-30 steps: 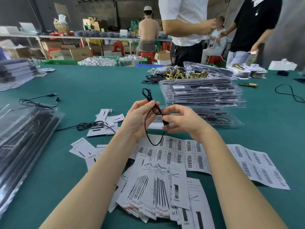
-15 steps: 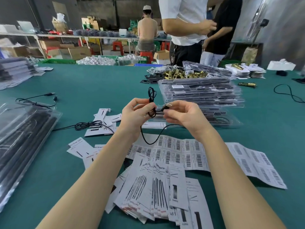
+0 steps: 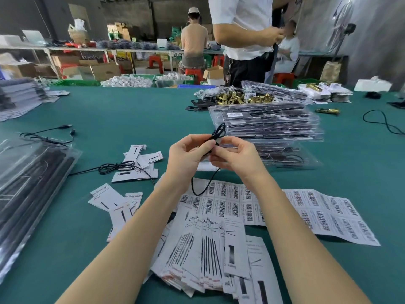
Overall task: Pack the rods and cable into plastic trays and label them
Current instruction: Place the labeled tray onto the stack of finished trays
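Note:
A thin black cable [image 3: 219,132] is bunched between both hands above the green table [image 3: 131,110]. My left hand [image 3: 188,153] grips the coil with curled fingers. My right hand [image 3: 234,155] pinches the cable close beside it. A loop of the cable [image 3: 197,189] hangs down over the barcode label sheets [image 3: 317,211]. A stack of clear plastic trays [image 3: 267,126] filled with black parts stands just behind my hands. Printed insert cards [image 3: 208,249] lie fanned in front of me.
Another coiled black cable [image 3: 114,167] lies on loose cards at the left. Bagged black rods [image 3: 28,183] lie at the left edge. Brass parts [image 3: 241,98] are heaped behind the trays. A black cable [image 3: 381,119] lies far right. A person in a white shirt [image 3: 241,29] stands across the table.
Both hands have drawn closer together and the hanging loop of cable has been gathered shorter. The person in black at the back right has left the view.

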